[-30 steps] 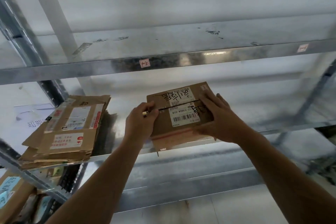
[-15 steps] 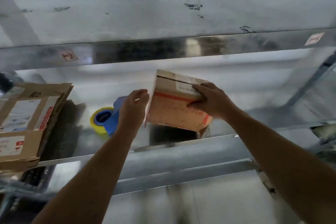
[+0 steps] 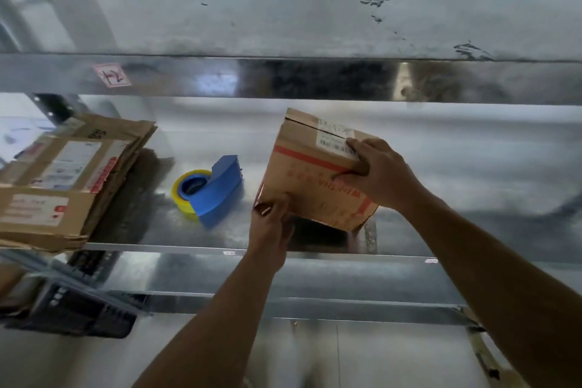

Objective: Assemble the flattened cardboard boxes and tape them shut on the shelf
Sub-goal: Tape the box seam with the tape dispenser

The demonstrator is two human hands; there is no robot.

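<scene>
The left hand (image 3: 272, 224) pinches the box's (image 3: 310, 179) near-left bottom corner, and the right hand (image 3: 379, 176) grips its upper right edge. The box is tipped over the shelf (image 3: 157, 248), printed face toward the person, with its long axis rising toward the far labelled end. Whether it touches the shelf is unclear. A tape dispenser (image 3: 217, 195) lies just left, and flattened boxes (image 3: 63, 186) are stacked farther left.

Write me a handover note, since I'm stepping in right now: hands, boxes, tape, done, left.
Left hand pinches the cardboard box at its lower left corner; right hand grips its upper right side. Box held tilted over the shelf.
Tape dispenser lies on the shelf, left of the box; flattened boxes are stacked at the far left.
Done: this box is formed.
Left: taping it, if unsealed, then the stack.
</scene>
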